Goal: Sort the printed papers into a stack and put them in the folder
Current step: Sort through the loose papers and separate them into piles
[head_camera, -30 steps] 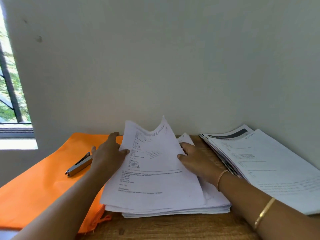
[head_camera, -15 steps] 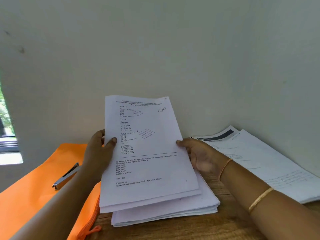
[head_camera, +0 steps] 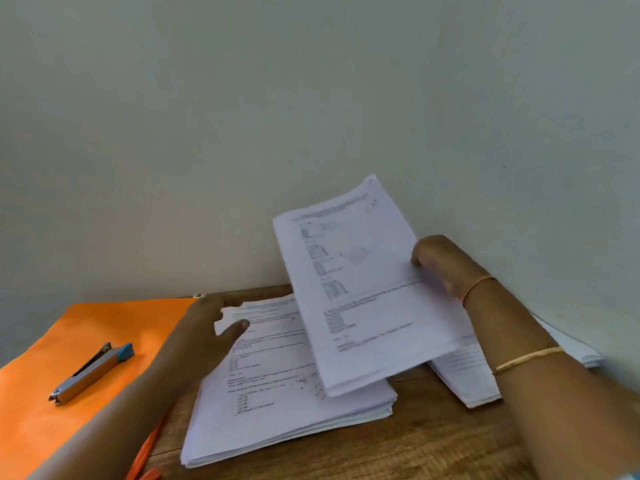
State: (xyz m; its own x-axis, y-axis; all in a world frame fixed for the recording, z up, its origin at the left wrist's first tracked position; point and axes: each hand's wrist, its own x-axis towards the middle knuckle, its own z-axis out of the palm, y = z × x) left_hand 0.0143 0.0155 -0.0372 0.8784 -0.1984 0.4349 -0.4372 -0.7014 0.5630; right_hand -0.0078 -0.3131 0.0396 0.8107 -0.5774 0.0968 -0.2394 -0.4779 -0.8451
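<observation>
A thin bundle of printed papers (head_camera: 363, 289) is raised off the desk, tilted, and held at its right edge by my right hand (head_camera: 436, 261). Below it a thick stack of printed papers (head_camera: 277, 393) lies on the wooden desk (head_camera: 415, 445). My left hand (head_camera: 204, 334) hovers over the stack's upper left corner with fingers loosely spread, holding nothing. The orange folder (head_camera: 86, 323) lies flat at the left. A second pile of papers (head_camera: 464, 375) sits at the right, mostly hidden by my right forearm.
A metal stapler with a blue end (head_camera: 90, 374) rests on the orange folder. A plain wall (head_camera: 311, 116) rises right behind the desk. An orange strap (head_camera: 145, 455) hangs from the folder near the desk's front edge.
My left hand let go of the raised bundle and dropped toward the stack. My right hand carried the bundle to the right. The camera view shifted right, so the window is out of sight.
</observation>
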